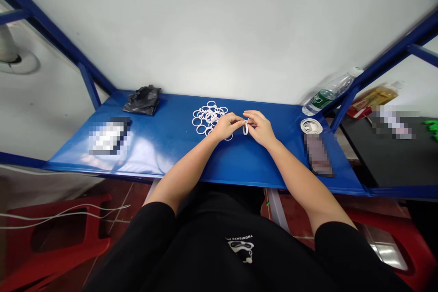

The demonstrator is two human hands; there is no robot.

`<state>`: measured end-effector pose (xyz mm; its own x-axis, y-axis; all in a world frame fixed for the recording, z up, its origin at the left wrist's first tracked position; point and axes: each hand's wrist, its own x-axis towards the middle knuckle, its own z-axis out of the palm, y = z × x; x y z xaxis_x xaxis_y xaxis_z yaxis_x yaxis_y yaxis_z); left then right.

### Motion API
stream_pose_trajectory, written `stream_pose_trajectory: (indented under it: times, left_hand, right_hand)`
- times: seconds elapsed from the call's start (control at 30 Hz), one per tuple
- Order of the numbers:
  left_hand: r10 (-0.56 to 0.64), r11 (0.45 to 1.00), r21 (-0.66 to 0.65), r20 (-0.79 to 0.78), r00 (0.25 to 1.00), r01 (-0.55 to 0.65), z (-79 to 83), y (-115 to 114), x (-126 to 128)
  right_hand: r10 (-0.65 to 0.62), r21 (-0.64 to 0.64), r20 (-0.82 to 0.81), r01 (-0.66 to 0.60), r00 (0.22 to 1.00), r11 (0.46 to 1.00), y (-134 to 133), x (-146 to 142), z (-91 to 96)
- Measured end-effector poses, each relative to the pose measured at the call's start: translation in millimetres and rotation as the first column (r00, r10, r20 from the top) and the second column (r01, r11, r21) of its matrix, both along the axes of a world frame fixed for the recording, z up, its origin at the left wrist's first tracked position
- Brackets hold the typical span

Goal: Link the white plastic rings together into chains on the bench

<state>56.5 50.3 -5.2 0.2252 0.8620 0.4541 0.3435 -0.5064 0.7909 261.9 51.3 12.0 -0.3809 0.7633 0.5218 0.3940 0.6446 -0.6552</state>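
Between my two hands is one small white ring [245,128], held upright above the blue table. My left hand [227,126] pinches it from the left with thumb and forefinger. From the other side my right hand [260,127] grips the same ring with its fingertips, the other fingers curved over it. Just left of and behind my left hand lies a loose pile of white rings [209,116], several of them overlapping. Each seems to have a small knob on its rim. My left hand partly covers the pile's right side.
The blue table [171,146] has a crumpled black plastic bag [143,100] and a blurred item [109,137] at left. At right are a water bottle [330,93], a coiled white cable [311,126] and a dark phone-like slab [318,155]. Blue frame bars [347,105] rise at both ends.
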Motion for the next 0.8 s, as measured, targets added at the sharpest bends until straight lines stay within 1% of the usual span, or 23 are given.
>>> stream_pose_trajectory:
  times: [0.17,0.27,0.33,0.43,0.53,0.63,0.8]
  left_hand:
    - [-0.002,1.000,-0.031,0.009,1.000,0.002,-1.1,0,0]
    - [-0.001,1.000,-0.023,0.010,1.000,0.001,-1.7,0,-1]
    - [0.021,0.999,0.030,0.008,1.000,-0.021,-1.6,0,-1]
    - [0.050,0.990,0.133,0.012,0.999,-0.051,-1.2,1,-3]
    - [0.041,0.980,0.193,0.010,0.999,-0.042,-1.4,2,-3]
    - [0.020,0.978,0.210,0.003,1.000,-0.020,-2.0,2,-3]
    - [-0.018,0.980,0.197,-0.002,1.000,0.018,-1.4,3,-3]
  right_hand:
    - [0.033,0.005,0.015,-0.033,0.999,0.999,1,0,-2.0]
    - [-0.005,0.020,0.013,0.004,1.000,1.000,5,2,-3.8]
    - [-0.045,0.019,0.008,0.044,0.999,0.999,8,4,-4.3]
    - [-0.060,-0.036,-0.003,0.060,0.998,0.998,10,6,-3.9]
    - [-0.042,-0.092,-0.013,0.040,0.999,0.995,11,6,-3.3]
    - [-0.038,-0.135,-0.038,0.033,0.999,0.990,11,6,-4.2]
    - [-0.012,-0.238,-0.083,-0.008,0.997,0.971,12,7,-7.5]
